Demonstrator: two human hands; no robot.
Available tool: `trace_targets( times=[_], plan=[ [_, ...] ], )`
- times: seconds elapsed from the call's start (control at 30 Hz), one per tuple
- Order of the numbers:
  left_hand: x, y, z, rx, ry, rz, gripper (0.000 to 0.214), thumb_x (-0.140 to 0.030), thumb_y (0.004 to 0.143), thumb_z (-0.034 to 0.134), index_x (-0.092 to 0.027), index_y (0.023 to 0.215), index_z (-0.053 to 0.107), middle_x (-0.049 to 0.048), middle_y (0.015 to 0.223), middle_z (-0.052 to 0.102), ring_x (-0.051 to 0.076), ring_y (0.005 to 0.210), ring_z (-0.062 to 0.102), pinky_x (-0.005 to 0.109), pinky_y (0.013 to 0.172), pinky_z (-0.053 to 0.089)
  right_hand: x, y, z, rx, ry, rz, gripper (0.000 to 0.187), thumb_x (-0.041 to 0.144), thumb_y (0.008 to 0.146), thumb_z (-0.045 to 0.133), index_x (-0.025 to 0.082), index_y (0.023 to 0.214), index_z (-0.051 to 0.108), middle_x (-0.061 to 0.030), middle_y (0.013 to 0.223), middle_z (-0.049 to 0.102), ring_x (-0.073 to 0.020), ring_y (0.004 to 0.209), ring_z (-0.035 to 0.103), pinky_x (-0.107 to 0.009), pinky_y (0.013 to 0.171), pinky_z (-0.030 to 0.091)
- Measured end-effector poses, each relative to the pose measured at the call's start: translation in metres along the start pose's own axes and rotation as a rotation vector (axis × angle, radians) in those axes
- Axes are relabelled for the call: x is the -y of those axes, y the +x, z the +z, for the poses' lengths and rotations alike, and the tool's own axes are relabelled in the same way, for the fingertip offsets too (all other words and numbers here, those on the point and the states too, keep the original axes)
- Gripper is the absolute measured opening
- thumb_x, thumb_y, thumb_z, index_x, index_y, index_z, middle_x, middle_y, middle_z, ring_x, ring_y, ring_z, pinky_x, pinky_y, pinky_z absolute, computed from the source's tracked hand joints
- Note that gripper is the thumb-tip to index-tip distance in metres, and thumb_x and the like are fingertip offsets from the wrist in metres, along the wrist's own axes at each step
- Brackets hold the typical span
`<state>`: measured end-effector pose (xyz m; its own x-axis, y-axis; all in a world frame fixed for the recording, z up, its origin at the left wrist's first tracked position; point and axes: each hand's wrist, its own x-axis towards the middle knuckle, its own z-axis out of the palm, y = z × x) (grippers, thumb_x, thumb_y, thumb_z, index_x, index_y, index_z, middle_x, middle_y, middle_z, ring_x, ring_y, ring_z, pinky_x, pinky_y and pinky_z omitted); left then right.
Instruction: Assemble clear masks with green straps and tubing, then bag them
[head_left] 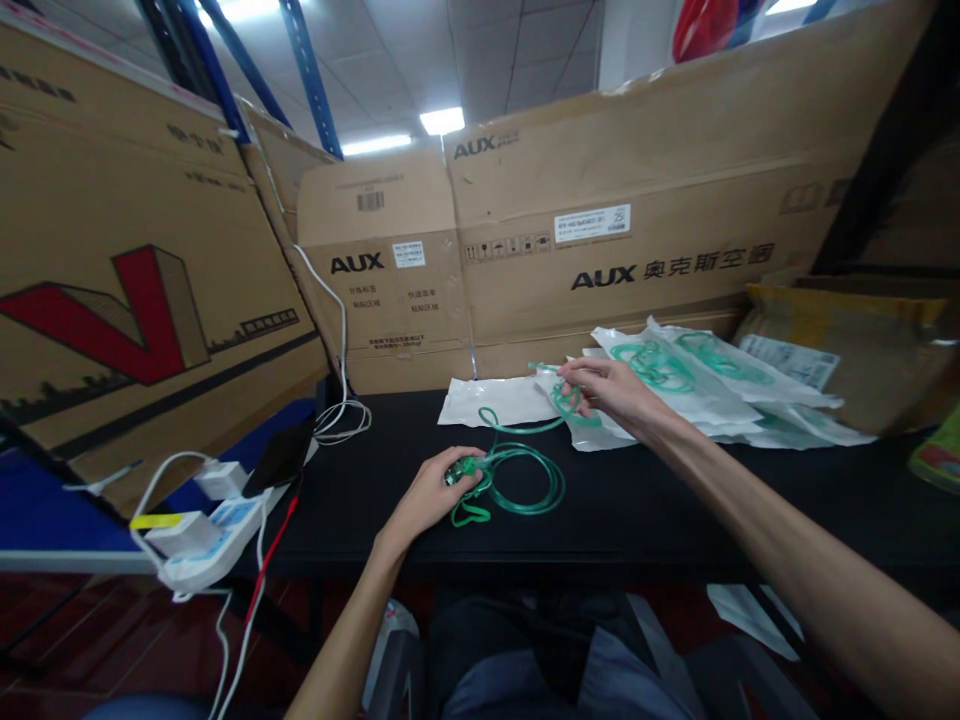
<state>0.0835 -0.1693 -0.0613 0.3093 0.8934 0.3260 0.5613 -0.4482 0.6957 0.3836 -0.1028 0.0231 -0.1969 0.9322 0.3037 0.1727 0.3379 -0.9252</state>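
Observation:
My left hand (431, 492) rests on the black table, its fingers closed over a clear green oxygen mask (466, 468). A bright green elastic strap loops out below the fingers, and the hand covers part of the mask. From there green tubing (559, 490) lies in loose coils and runs up to my right hand (600, 388). That hand pinches the tubing, with a small bunch of it at the fingertips. Behind the hands a flat white pouch (480, 402) lies on the table, partly hidden by the right hand's side.
At right lie several white pouches (720, 400) with green tubing showing through, beside an open cardboard box (885, 340). Large cardboard panels (525, 300) wall the back and left. On the left are a power strip (217, 540), a dark phone-like slab (281, 455) and white cables.

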Motion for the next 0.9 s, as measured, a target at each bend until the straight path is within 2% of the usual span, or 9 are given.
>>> trace_targets(
  times=[0.1,0.2,0.37,0.47,0.57,0.63,0.7,0.8,0.9],
  plan=[
    [0.001,0.0,0.0,-0.007,0.002,-0.003,0.029,-0.038,0.093,0.063,-0.026,0.118,0.071,0.003,0.119,0.074,0.023,0.109,0.067,0.032,0.097,0.047,0.009,-0.008,0.006,0.043,0.069,0.032,0.024,0.035,0.094,0.058,0.013,0.096,0.067,-0.0168,0.095,0.077,-0.0199,0.075,0.075,-0.032,0.067,0.06],
    [0.001,0.0,0.001,-0.008,0.0,-0.006,0.028,-0.038,0.094,0.063,-0.025,0.117,0.071,0.003,0.115,0.075,0.023,0.105,0.068,0.032,0.095,0.048,0.015,-0.014,0.009,0.063,0.068,0.033,0.025,0.035,0.086,0.073,0.013,0.098,0.071,-0.0132,0.09,0.079,-0.0219,0.084,0.076,-0.031,0.072,0.06],
    [0.0,0.0,0.001,-0.007,-0.006,-0.011,0.03,-0.04,0.094,0.062,-0.026,0.118,0.071,0.003,0.117,0.075,0.023,0.107,0.068,0.032,0.096,0.048,0.015,-0.014,0.004,0.045,0.023,0.057,0.028,0.04,0.085,0.077,0.015,0.073,0.071,0.0011,0.052,0.064,-0.0083,0.045,0.057,-0.019,0.046,0.042],
    [0.0,-0.001,0.001,-0.008,-0.007,-0.017,0.03,-0.04,0.094,0.061,-0.026,0.119,0.071,0.0034,0.117,0.075,0.023,0.105,0.069,0.032,0.096,0.049,0.012,-0.014,0.0,0.084,0.028,0.164,0.032,0.038,0.081,0.082,0.013,0.067,0.068,0.0029,0.043,0.055,-0.0074,0.038,0.051,-0.019,0.042,0.04],
    [-0.002,-0.001,0.0,-0.019,-0.006,-0.021,0.03,-0.039,0.094,0.061,-0.025,0.119,0.071,0.0038,0.116,0.075,0.023,0.105,0.068,0.032,0.095,0.049,0.007,-0.027,0.001,0.107,0.074,0.277,0.032,0.033,0.08,0.083,0.01,0.097,0.07,0.0009,0.051,0.061,-0.0106,0.04,0.055,-0.022,0.04,0.044],
    [-0.003,-0.002,0.0,-0.03,-0.006,-0.022,0.03,-0.038,0.094,0.06,-0.025,0.119,0.071,0.0038,0.115,0.075,0.023,0.104,0.068,0.032,0.095,0.049,0.003,-0.043,0.005,0.095,0.107,0.311,0.061,0.029,0.079,0.082,0.012,0.132,0.057,0.0029,0.057,0.064,-0.0111,0.04,0.055,-0.021,0.038,0.043],
    [-0.004,-0.002,-0.001,-0.037,-0.007,-0.022,0.029,-0.038,0.094,0.061,-0.025,0.118,0.071,0.0034,0.113,0.076,0.023,0.101,0.069,0.032,0.094,0.049,-0.002,-0.063,0.008,0.098,0.139,0.327,0.08,0.03,0.08,0.081,0.017,0.148,0.04,0.0041,0.062,0.065,-0.0119,0.041,0.057,-0.021,0.037,0.044],
    [-0.005,-0.002,0.0,-0.046,-0.013,-0.018,0.029,-0.039,0.093,0.061,-0.025,0.116,0.072,0.0028,0.112,0.076,0.023,0.1,0.069,0.031,0.093,0.05,-0.009,-0.093,0.012,0.147,0.221,0.408,0.062,0.039,0.083,0.077,0.016,0.134,0.05,0.0015,0.066,0.067,-0.0138,0.045,0.063,-0.023,0.042,0.05],
    [-0.005,-0.002,0.0,-0.055,-0.019,-0.017,0.03,-0.041,0.094,0.06,-0.025,0.116,0.072,0.0026,0.113,0.076,0.023,0.103,0.069,0.032,0.093,0.05,-0.013,-0.115,0.016,0.311,0.339,0.485,0.045,0.045,0.086,0.07,0.015,0.116,0.056,-0.0113,0.089,0.076,-0.0198,0.071,0.076,-0.027,0.06,0.058]
  ],
)
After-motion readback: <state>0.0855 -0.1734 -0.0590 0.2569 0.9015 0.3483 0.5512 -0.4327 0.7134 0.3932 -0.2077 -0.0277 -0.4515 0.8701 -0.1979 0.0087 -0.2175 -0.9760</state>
